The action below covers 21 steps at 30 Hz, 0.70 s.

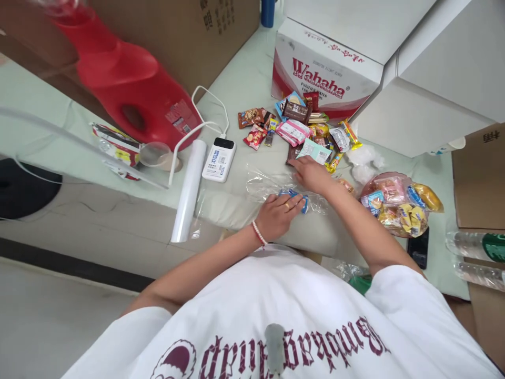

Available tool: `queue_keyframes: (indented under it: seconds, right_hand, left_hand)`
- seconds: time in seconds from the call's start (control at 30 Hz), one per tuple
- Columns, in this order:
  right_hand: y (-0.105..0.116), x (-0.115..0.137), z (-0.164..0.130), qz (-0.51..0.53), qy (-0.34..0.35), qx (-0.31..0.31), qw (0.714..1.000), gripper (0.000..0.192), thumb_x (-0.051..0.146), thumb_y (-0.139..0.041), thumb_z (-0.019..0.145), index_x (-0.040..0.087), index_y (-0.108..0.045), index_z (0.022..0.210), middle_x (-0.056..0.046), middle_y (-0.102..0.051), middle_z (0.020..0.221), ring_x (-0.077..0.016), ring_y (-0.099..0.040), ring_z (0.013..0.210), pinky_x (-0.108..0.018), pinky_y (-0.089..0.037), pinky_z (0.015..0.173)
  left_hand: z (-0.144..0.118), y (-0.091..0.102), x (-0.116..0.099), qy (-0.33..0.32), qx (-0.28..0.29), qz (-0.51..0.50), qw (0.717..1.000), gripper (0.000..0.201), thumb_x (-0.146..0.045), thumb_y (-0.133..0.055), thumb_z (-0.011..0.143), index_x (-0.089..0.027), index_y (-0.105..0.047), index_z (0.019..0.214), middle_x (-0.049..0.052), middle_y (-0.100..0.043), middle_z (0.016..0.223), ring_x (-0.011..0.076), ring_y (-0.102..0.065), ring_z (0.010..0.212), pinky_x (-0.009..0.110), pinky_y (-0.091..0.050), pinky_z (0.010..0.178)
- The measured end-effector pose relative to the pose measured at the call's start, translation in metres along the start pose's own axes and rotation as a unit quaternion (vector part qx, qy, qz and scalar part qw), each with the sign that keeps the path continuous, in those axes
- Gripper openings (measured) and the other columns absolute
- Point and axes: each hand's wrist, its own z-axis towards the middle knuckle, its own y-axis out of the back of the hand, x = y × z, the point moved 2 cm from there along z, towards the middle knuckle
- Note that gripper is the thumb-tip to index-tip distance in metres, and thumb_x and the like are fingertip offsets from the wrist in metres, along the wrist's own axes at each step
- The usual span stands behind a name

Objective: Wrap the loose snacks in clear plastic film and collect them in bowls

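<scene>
Both hands work at a clear plastic bag (272, 185) lying flat on the counter (244, 79). Left hand (279, 215) closes its fingers on a blue-wrapped snack (294, 196) at the bag's near edge. Right hand (313, 173) presses flat, holding nothing, just beyond the bag, touching the snack pile (303, 129) below the Wahaha box (323, 73).

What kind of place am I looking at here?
Probably a makeshift snack-packing spot in a storeroom or home: a pale green table crowded with stacked cardboard cartons, a pile of loose wrapped snacks, and a filled clear snack bag.
</scene>
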Motion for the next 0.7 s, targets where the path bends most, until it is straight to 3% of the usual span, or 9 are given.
queue_keyframes:
  seconds: [0.1, 0.17, 0.23, 0.37, 0.47, 0.6, 0.7]
  right_hand:
    - [-0.018, 0.007, 0.028, -0.029, -0.02, 0.065, 0.997, 0.049, 0.023, -0.064, 0.093, 0.007, -0.061, 0.139, -0.022, -0.072, 0.123, -0.0371, -0.056, 0.119, -0.043, -0.044, 0.095]
    - [-0.022, 0.002, 0.035, -0.016, -0.023, 0.095, 0.995, 0.035, 0.022, -0.061, 0.094, 0.009, -0.071, 0.124, -0.019, -0.075, 0.11, -0.0346, -0.061, 0.111, -0.04, -0.043, 0.093]
    - [-0.017, -0.005, 0.032, 0.016, -0.006, 0.086, 0.996, 0.028, 0.02, -0.053, 0.098, 0.011, -0.075, 0.113, -0.014, -0.076, 0.103, -0.0295, -0.063, 0.102, -0.037, -0.042, 0.093]
    - [0.01, -0.01, -0.002, 0.015, 0.013, -0.01, 1.0, 0.037, 0.028, -0.042, 0.105, 0.015, -0.075, 0.115, -0.013, -0.071, 0.104, -0.0253, -0.062, 0.095, -0.032, -0.042, 0.084]
    - [0.014, 0.006, -0.043, -0.041, 0.012, -0.013, 0.999, 0.041, 0.033, -0.037, 0.109, 0.02, -0.074, 0.119, -0.012, -0.067, 0.107, -0.0232, -0.059, 0.085, -0.032, -0.037, 0.071]
    - [-0.016, 0.032, -0.084, -0.036, 0.062, 0.017, 0.997, 0.042, 0.023, -0.038, 0.108, 0.026, -0.064, 0.141, -0.01, -0.066, 0.108, -0.0242, -0.056, 0.092, -0.032, -0.037, 0.071]
    - [-0.044, 0.04, -0.093, -0.001, 0.089, 0.019, 0.996, 0.055, 0.012, -0.038, 0.104, 0.031, -0.055, 0.152, -0.009, -0.064, 0.109, -0.0251, -0.054, 0.1, -0.032, -0.043, 0.081]
  left_hand:
    - [0.018, -0.017, 0.0, 0.019, 0.057, 0.032, 0.998, 0.05, -0.016, -0.034, 0.103, -0.023, -0.063, 0.144, 0.009, -0.064, 0.149, 0.0276, -0.063, 0.122, 0.047, -0.04, 0.094]
    - [0.018, -0.024, 0.003, 0.037, 0.065, 0.041, 0.996, 0.05, -0.017, -0.033, 0.104, -0.022, -0.063, 0.143, 0.009, -0.063, 0.151, 0.0281, -0.063, 0.121, 0.047, -0.04, 0.093]
    - [0.014, -0.028, 0.005, 0.051, 0.059, 0.038, 0.996, 0.049, -0.019, -0.033, 0.106, -0.023, -0.063, 0.144, 0.008, -0.061, 0.153, 0.0279, -0.062, 0.121, 0.047, -0.041, 0.091]
    - [0.009, -0.03, 0.004, 0.067, 0.052, 0.024, 0.996, 0.047, -0.021, -0.036, 0.106, -0.024, -0.064, 0.143, 0.008, -0.062, 0.152, 0.0279, -0.064, 0.118, 0.048, -0.041, 0.09]
    - [0.011, -0.028, 0.006, 0.08, 0.051, 0.016, 0.995, 0.046, -0.021, -0.038, 0.105, -0.024, -0.065, 0.142, 0.01, -0.062, 0.152, 0.0281, -0.067, 0.115, 0.048, -0.042, 0.089]
    - [0.01, -0.027, 0.018, 0.101, 0.039, -0.021, 0.994, 0.046, -0.015, -0.045, 0.099, -0.025, -0.07, 0.136, 0.011, -0.07, 0.142, 0.0262, -0.071, 0.113, 0.048, -0.046, 0.097]
    - [0.0, -0.023, 0.032, 0.1, 0.012, -0.102, 0.99, 0.043, -0.011, -0.05, 0.089, -0.026, -0.078, 0.116, 0.007, -0.078, 0.127, 0.024, -0.072, 0.115, 0.048, -0.048, 0.109]
